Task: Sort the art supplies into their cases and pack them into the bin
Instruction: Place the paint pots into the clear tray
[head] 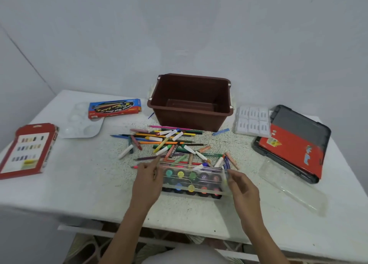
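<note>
Near the front of the table (89,184), my left hand (147,176) and right hand (243,186) grip opposite ends of the clear paint case (193,181), fingers curled round it. Loose pencils and crayons (169,144) lie just behind, before the brown bin (191,122).

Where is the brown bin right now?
In the head view the brown bin stands at the back middle of the table, behind the pile of pencils and crayons, with the blue box to its left and the white tray to its right.
</note>
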Available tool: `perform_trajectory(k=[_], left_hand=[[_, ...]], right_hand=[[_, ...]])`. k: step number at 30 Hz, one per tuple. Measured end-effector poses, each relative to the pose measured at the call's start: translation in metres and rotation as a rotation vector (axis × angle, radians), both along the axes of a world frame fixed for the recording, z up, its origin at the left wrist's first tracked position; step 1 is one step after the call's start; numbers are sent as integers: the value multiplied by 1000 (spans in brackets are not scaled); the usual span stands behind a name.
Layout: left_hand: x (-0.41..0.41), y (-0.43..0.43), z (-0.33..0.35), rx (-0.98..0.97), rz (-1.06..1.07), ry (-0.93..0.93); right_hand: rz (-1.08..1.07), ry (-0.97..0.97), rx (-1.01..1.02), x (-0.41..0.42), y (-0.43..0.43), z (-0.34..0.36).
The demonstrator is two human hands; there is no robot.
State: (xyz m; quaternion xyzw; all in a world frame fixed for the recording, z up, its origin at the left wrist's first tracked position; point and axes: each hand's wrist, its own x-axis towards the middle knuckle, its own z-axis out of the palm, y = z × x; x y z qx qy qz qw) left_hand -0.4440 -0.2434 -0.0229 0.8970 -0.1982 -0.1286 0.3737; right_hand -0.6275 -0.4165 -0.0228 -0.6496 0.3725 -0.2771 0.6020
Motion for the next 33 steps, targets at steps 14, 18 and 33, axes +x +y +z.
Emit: perform_trajectory(k=[14,18,33], left_hand=[[-9,7,-25,205,56,-226],[-6,7,-23,166,92,-161],[14,17,-9,81,95,-25]], right_hand=[[77,195,-429,-3,19,-29],[93,205,-459,-3,18,-32],[30,249,-336,-1,20,-34]])
